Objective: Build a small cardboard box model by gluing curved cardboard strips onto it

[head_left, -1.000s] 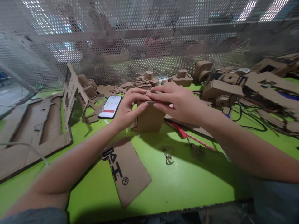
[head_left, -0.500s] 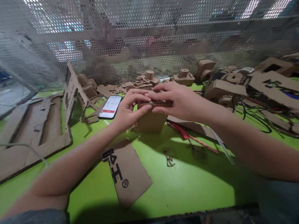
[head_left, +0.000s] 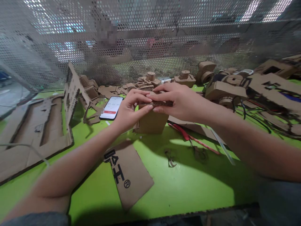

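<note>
Cardboard box | brown, plain front face | upright on green table | flat top panel lying across it, corrugated edge facing viewer, partly hidden

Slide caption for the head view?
Left hand and right hand at the top of a cardboard box on a green table, phone left.

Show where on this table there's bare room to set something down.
The widest bare patch of green tabletop lies in front, between the printed cardboard piece and the right sleeve, nearer than the thin scraps. A narrower strip runs between that piece and the left forearm. Cardboard parts crowd the back, behind the cardboard box, and the right, beyond the right hand.
</note>
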`<state>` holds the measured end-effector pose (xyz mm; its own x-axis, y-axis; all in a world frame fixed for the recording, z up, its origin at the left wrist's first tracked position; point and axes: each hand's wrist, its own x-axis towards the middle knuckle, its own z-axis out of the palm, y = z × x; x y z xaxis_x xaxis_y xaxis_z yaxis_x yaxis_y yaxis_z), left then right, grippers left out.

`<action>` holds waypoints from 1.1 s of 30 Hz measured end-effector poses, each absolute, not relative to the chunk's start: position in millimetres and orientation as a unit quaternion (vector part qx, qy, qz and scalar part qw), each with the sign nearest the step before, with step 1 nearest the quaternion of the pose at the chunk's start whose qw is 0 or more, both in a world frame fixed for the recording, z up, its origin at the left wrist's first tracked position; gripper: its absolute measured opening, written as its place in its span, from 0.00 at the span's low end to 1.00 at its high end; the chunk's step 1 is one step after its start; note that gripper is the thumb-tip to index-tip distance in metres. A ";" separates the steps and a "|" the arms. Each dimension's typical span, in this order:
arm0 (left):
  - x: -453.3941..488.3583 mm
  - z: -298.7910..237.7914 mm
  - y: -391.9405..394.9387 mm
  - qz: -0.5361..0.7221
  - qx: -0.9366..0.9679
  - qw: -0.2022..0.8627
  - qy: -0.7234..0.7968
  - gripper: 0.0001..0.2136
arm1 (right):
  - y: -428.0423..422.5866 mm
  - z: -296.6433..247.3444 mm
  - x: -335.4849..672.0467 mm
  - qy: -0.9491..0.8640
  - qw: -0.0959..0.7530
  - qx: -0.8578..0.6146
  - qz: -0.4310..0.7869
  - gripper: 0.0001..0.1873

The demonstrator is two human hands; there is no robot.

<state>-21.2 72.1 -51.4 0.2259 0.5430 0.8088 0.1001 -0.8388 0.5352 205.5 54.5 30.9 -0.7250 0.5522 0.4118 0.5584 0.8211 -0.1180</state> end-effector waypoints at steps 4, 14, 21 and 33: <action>-20.9 -50.8 73.2 0.582 0.760 0.196 0.212 0.12 | 58.8 31.5 215.1 -0.935 0.184 -0.303 0.016 0.23; -32.5 -50.0 66.7 0.533 0.796 0.128 0.255 0.16 | 0.0 28.0 303.4 -0.906 0.256 -0.328 0.078 0.13; -42.0 -28.3 57.4 0.431 0.804 0.174 0.371 0.41 | 12.1 -36.6 386.3 -0.803 -0.027 -0.591 0.077 0.34; -38.5 -24.8 35.0 0.419 0.817 0.136 0.371 0.37 | 57.6 -65.1 399.4 -0.716 -0.017 -0.695 0.056 0.28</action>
